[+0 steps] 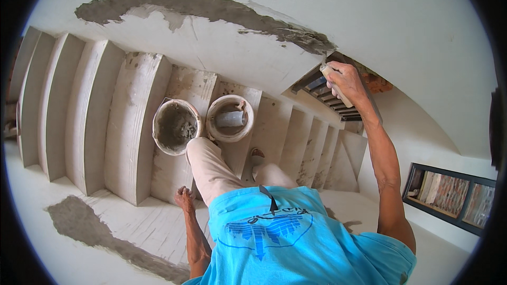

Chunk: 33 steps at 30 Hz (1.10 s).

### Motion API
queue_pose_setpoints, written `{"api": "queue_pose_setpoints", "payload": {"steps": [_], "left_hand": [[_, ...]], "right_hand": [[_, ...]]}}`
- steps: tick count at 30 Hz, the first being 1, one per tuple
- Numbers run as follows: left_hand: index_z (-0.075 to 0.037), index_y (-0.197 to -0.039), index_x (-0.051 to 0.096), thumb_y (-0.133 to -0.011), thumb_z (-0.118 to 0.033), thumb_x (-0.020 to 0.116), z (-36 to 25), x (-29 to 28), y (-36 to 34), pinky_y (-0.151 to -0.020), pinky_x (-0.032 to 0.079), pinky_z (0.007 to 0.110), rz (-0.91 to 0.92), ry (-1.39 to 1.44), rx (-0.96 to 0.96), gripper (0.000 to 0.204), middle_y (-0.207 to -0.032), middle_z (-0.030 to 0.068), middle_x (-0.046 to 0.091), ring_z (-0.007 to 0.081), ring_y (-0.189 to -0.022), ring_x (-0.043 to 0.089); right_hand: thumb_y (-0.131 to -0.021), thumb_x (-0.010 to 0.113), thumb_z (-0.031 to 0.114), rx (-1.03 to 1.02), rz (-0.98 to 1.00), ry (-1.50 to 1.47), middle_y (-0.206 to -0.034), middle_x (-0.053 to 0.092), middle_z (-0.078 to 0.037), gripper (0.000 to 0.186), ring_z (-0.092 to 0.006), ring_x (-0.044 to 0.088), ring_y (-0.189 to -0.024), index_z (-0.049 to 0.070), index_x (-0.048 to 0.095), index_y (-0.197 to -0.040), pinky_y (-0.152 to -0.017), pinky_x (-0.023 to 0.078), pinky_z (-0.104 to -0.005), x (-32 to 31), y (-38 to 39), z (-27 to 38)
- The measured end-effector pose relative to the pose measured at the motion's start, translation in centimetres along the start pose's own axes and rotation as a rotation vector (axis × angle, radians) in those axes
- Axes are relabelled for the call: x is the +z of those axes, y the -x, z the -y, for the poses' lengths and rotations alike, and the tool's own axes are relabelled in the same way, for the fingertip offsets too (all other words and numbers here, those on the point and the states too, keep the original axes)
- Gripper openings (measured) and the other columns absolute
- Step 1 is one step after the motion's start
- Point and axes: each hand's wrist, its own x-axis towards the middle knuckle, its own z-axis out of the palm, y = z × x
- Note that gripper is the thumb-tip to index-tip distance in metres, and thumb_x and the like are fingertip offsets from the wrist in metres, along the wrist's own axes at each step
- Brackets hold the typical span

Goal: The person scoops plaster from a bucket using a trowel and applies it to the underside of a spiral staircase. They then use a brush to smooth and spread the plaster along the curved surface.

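My right hand is raised to the wall, its fingers wrapped round the pale handle of a trowel. The trowel's narrow metal end meets the right tip of a long patch of wet grey mortar on the white wall. Most of its blade is hidden or seen edge-on. Low on the other side, my left hand hangs beside the stairs with its fingers curled in and nothing visible in them. Between my hands, a bucket of grey mortar stands on a step, close to my knee.
Next to the mortar bucket is a second bucket holding a clear plastic container. Stair steps run across the view, stained in places. Another mortar patch marks the lower-left wall. A dark railing and a dark-framed window lie at right.
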Motion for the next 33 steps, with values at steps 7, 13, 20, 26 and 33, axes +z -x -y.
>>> {"api": "queue_pose_setpoints", "payload": {"steps": [7,13,20,26,33], "left_hand": [[0.008,-0.11,0.06,-0.092,-0.018,0.061,1.7,-0.5,-0.3,-0.052,0.054,0.029,-0.017,0.02,0.072,0.032,-0.086,0.0103,0.062,0.0183,-0.069,0.063],[0.007,-0.111,0.061,-0.092,-0.018,0.06,1.5,-0.1,0.3,-0.051,0.054,0.029,-0.017,0.003,0.018,0.031,-0.086,0.0101,0.063,0.0184,-0.07,0.064],[0.008,-0.112,0.061,-0.094,-0.015,0.057,1.2,-0.5,-0.1,-0.053,0.055,0.031,0.0,-0.026,0.064,0.029,-0.088,0.0115,0.063,0.0202,-0.072,0.065],[0.007,-0.112,0.061,-0.095,-0.015,0.057,1.0,-0.1,-0.1,-0.056,0.057,0.032,0.009,-0.01,-0.001,0.029,-0.09,0.0122,0.063,0.0205,-0.073,0.065],[0.006,-0.113,0.062,-0.095,-0.015,0.058,1.5,0.2,0.5,-0.055,0.057,0.032,0.026,0.008,-0.021,0.028,-0.089,0.0115,0.063,0.02,-0.071,0.065]], "right_hand": [[-0.085,0.048,0.014,0.138,0.003,-0.124,-0.069,0.059,-0.006,0.037,-0.0109,0.052,-0.048,0.0,0.065,-0.115,-0.042,0.044,-0.0261,-1.4,2.9,-2.2],[-0.085,0.056,0.015,0.109,-0.038,-0.252,-0.07,0.06,-0.006,0.036,-0.011,0.055,-0.05,-0.003,0.065,-0.114,-0.045,0.045,-0.0262,0.3,4.6,-3.6],[-0.084,0.055,0.014,-0.062,-0.145,-0.08,-0.069,0.06,-0.006,0.035,-0.0098,0.054,-0.053,-0.002,0.066,-0.114,-0.048,0.045,-0.026,-0.3,3.6,-3.3],[-0.082,0.058,0.016,-0.154,-0.167,0.089,-0.067,0.062,-0.008,0.046,-0.0106,0.057,-0.053,-0.01,0.063,-0.118,-0.049,0.049,-0.0278,-2.2,2.4,-1.6],[-0.082,0.057,0.018,-0.176,-0.159,0.196,-0.065,0.06,-0.007,0.044,-0.0104,0.055,-0.051,-0.009,0.065,-0.116,-0.05,0.047,-0.0275,-3.1,1.5,0.3]]}}
